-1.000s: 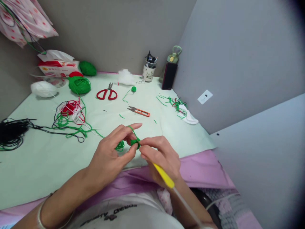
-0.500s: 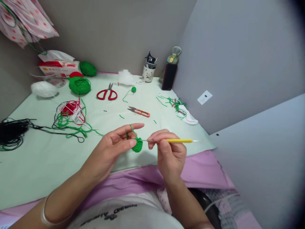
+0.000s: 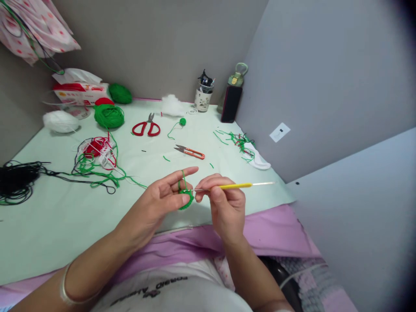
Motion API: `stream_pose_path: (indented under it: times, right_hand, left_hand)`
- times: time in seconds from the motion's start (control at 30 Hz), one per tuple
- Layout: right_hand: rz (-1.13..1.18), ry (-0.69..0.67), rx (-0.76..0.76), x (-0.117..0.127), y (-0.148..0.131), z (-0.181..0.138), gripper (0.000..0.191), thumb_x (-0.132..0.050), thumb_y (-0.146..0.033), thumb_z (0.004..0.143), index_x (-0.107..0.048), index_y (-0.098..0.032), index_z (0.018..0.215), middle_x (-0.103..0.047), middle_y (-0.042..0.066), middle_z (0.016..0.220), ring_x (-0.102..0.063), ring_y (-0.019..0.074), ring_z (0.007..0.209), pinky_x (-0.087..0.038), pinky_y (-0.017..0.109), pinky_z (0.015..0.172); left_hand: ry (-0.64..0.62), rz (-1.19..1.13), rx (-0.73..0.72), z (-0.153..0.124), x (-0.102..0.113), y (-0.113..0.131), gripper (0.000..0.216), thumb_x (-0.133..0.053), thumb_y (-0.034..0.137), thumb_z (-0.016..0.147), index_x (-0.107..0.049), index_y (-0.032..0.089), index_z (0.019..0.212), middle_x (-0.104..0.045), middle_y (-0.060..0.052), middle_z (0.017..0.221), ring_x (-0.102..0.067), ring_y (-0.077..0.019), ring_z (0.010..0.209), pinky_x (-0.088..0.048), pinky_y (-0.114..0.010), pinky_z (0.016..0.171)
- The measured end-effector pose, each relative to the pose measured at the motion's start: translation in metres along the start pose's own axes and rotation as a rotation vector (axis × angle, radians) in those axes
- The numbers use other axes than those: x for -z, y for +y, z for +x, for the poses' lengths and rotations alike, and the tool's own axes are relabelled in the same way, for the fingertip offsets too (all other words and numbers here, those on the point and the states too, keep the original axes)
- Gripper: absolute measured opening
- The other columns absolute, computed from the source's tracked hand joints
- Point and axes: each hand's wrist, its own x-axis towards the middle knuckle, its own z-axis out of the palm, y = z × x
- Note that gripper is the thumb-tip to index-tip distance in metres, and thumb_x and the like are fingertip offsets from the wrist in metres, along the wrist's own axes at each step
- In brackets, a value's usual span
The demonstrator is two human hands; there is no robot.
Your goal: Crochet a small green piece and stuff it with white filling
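Observation:
A small round green crochet piece (image 3: 186, 203) is pinched between the thumb and fingers of my left hand (image 3: 162, 195). Green yarn loops over that hand's raised index finger and runs down to the piece. My right hand (image 3: 225, 201) grips a yellow-handled crochet hook (image 3: 236, 186) much like a pen. The hook's thin metal tip reaches the top edge of the green piece; the exact stitch is too small to make out. From the left, a green strand trails over the table to my left hand.
Orange thread snips (image 3: 191, 152) and red-handled scissors (image 3: 146, 128) lie beyond my hands. Tangled yarn (image 3: 97, 156), a green ball (image 3: 109, 116) and black yarn (image 3: 19, 180) sit at left. A phone (image 3: 231, 104) leans on a bottle (image 3: 237, 78) at the back, beside a pen cup (image 3: 203, 99).
My right hand has shifted left with the hook, closer to my left hand, and the hook's back end has tilted up. The green piece is turned more edge-on.

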Motion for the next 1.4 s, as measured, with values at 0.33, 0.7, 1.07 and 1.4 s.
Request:
stream_pose_path:
  times: [0.33,0.7,1.07,1.4]
  right_hand:
    - [0.340,0.056,-0.257,0.003,-0.004,0.007,0.016,-0.075,-0.034,0.094,-0.079,-0.023,0.083,-0.070,-0.001,0.074,-0.056,0.0073,0.056,-0.045,0.020,0.054]
    - [0.001,0.032,0.030,0.001,0.005,-0.004,0.015,-0.067,-0.028,0.101,-0.082,-0.029,0.099,-0.078,0.002,0.094,-0.066,0.0146,0.079,-0.051,0.030,0.071]
    - [0.086,-0.021,-0.041,0.003,-0.001,0.000,0.018,-0.061,-0.029,0.105,-0.076,-0.025,0.097,-0.079,0.001,0.093,-0.070,0.0127,0.076,-0.055,0.026,0.069]
    - [-0.715,-0.221,0.543,0.005,-0.011,-0.010,0.023,-0.055,-0.010,0.102,-0.069,-0.020,0.116,-0.076,0.010,0.103,-0.073,0.0202,0.098,-0.061,0.034,0.081]
  left_hand:
    - [-0.090,-0.136,0.067,0.002,0.006,0.000,0.041,-0.081,0.029,0.080,-0.081,0.026,0.121,-0.065,-0.001,0.096,-0.054,-0.0144,0.090,-0.047,-0.025,0.085]
    - [-0.046,0.182,-0.082,-0.001,0.008,-0.008,0.034,-0.074,0.034,0.096,-0.075,0.039,0.130,-0.067,0.001,0.101,-0.061,-0.0148,0.096,-0.048,-0.027,0.092]
    - [0.095,0.336,-0.152,-0.007,0.001,0.000,0.039,-0.076,0.023,0.091,-0.075,0.037,0.127,-0.058,0.003,0.094,-0.060,-0.0118,0.092,-0.049,-0.023,0.088]
    - [0.235,0.784,-0.520,-0.007,-0.006,-0.009,0.044,-0.068,0.013,0.089,-0.073,0.027,0.130,-0.064,0.000,0.093,-0.061,-0.0167,0.090,-0.048,-0.033,0.093]
